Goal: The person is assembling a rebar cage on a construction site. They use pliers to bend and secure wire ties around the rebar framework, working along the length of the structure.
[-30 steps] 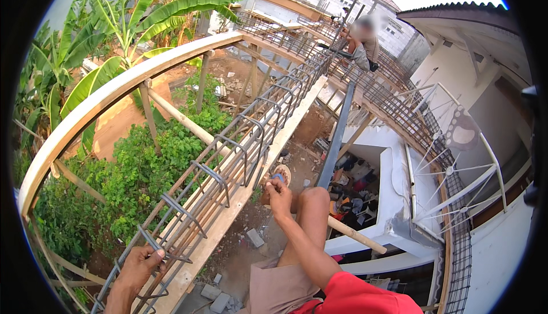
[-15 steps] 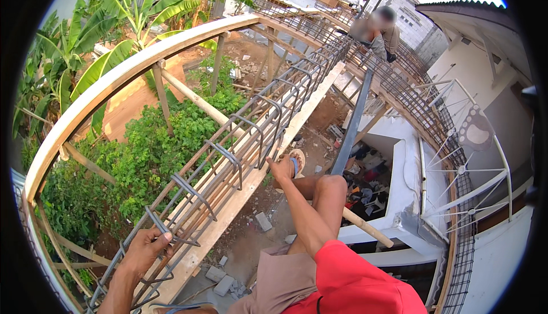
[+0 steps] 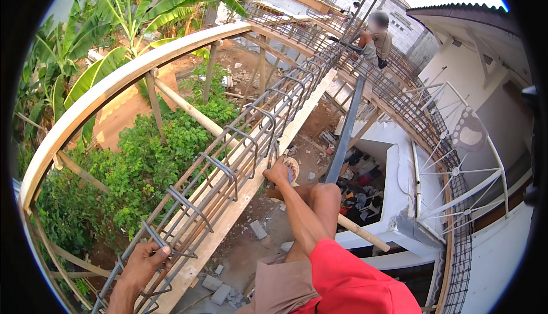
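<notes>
A long cage of steel reinforcing bars (image 3: pixel 225 168), ringed with square bent stirrups, runs diagonally from the lower left to the far centre. At its near end my left hand (image 3: pixel 145 265) is closed around a stirrup (image 3: pixel 165 240), thumb on top. Farther along, my right hand (image 3: pixel 278 172) is closed beside the cage's right side, above the plank's edge. A small dark piece shows at its fingers, too little to name. A pale wooden plank (image 3: pixel 237 214) lies along and under the cage. My sandalled foot (image 3: pixel 291 168) is partly hidden behind the right hand.
A curved timber form (image 3: pixel 108 91) on posts bounds the left, above green bushes (image 3: pixel 154 154). Below lie ground and broken blocks (image 3: pixel 220 291). A dark beam (image 3: pixel 346 131) and a round pole (image 3: pixel 365 234) are by my knee. Another person (image 3: pixel 374 46) sits at the far end.
My right hand has shifted slightly nearer along the plank; my left hand keeps its grip on the stirrup. The far person sits more upright. The view has tilted a little.
</notes>
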